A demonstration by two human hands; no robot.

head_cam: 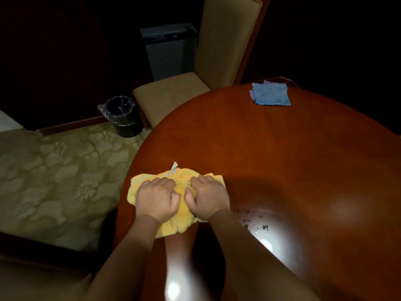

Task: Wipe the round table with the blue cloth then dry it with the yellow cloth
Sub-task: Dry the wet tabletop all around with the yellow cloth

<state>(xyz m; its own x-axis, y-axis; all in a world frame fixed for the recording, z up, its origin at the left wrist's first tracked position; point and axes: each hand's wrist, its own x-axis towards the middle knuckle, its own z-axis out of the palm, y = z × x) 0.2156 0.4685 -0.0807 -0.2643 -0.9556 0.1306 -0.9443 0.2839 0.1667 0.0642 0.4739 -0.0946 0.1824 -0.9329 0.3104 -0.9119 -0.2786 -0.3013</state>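
Both hands, the left hand [156, 197] and the right hand [206, 195], press down on the bunched yellow cloth [173, 205] with curled fingers holding it. To dry well, they should slide it over the wet drops [252, 219] on the surface [282, 153].

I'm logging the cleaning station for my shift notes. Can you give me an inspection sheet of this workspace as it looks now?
Surface: round table, glossy brown wood, droplets near the right wrist.
Job's things: yellow cloth bunched at the near-left edge; blue cloth lying flat at the far edge, untouched.
Clutter: nothing seen.
Hands: left hand and right hand both press on the yellow cloth, fingers curled into it.
Cables: nothing seen.
Surroundings: upholstered chair, lined waste bin, patterned carpet.
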